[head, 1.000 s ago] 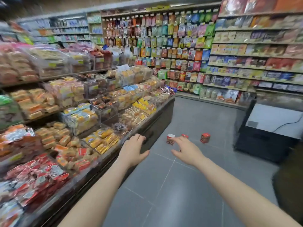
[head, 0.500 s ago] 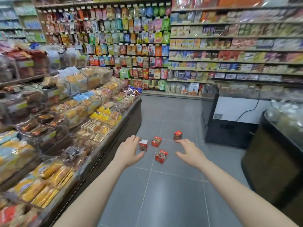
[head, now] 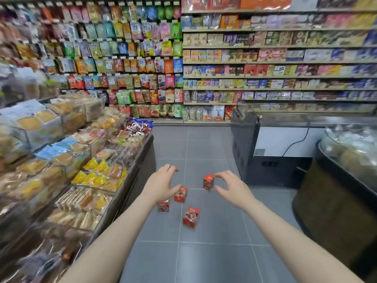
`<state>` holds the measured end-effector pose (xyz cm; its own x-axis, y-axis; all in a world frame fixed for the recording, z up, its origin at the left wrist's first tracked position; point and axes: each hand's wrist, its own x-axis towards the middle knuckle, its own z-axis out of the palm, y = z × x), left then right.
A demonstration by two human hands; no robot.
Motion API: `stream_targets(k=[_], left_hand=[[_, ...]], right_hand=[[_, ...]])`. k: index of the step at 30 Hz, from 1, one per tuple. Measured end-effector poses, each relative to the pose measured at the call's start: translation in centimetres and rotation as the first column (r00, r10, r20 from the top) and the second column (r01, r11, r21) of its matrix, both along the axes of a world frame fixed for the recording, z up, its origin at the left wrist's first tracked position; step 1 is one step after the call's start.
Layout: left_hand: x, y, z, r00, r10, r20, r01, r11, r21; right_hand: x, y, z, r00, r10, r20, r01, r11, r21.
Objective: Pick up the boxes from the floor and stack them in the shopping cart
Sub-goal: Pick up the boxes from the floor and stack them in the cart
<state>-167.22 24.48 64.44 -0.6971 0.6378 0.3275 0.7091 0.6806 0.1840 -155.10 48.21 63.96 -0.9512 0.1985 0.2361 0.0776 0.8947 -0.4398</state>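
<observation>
Several small red boxes lie on the grey tiled floor ahead. The nearest box [head: 191,217] sits in front. Another box [head: 163,206] shows just below my left wrist, and a third box [head: 181,194] stands beside my left thumb. The farthest box [head: 208,182] appears between the thumb and fingers of my right hand [head: 234,188], which is held above the floor with spread fingers and grips nothing. My left hand [head: 162,183] is also stretched forward, its fingers relaxed and holding nothing. No shopping cart is in view.
A low display [head: 85,170] of packaged bread and snacks runs along the left. A black chest freezer [head: 255,156] and a dark curved counter [head: 334,203] stand on the right. Stocked shelves [head: 244,68] line the far wall. Grey floor [head: 204,258] stretches in between.
The view has swung right and moved closer to the boxes, which now appear larger and lower. Both hands have stayed stretched forward and empty.
</observation>
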Motion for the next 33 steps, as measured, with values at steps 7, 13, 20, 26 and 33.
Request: stream_targets(k=[7, 13, 20, 26, 33], left_hand=[[-10.2, 6.5, -3.1, 0.999, 0.016, 0.043, -0.015, 0.999, -0.038], [-19.1, 12.7, -2.9, 0.995, 0.071, 0.065, -0.069, 0.997, -0.033], [-25.9, 16.9, -7.1, 0.978, 0.094, 0.187, -0.081, 0.994, -0.079], [-32.0, 18.3, -12.9, 0.928, 0.105, 0.358, -0.071, 0.992, -0.106], [-45.1, 20.1, -19.4, 0.862, 0.083, 0.499, 0.002, 0.986, -0.168]], right_hand=[[-10.8, 7.0, -1.9, 0.998, 0.017, 0.06, -0.017, 1.0, -0.003], [-20.5, 13.2, -1.8, 0.991, 0.061, 0.116, -0.056, 0.998, -0.039], [-28.2, 18.3, -5.1, 0.981, 0.067, 0.183, -0.053, 0.995, -0.08], [-34.1, 20.8, -10.6, 0.952, 0.072, 0.298, -0.035, 0.991, -0.128], [-43.8, 22.1, -18.7, 0.886, 0.03, 0.462, 0.087, 0.97, -0.229]])
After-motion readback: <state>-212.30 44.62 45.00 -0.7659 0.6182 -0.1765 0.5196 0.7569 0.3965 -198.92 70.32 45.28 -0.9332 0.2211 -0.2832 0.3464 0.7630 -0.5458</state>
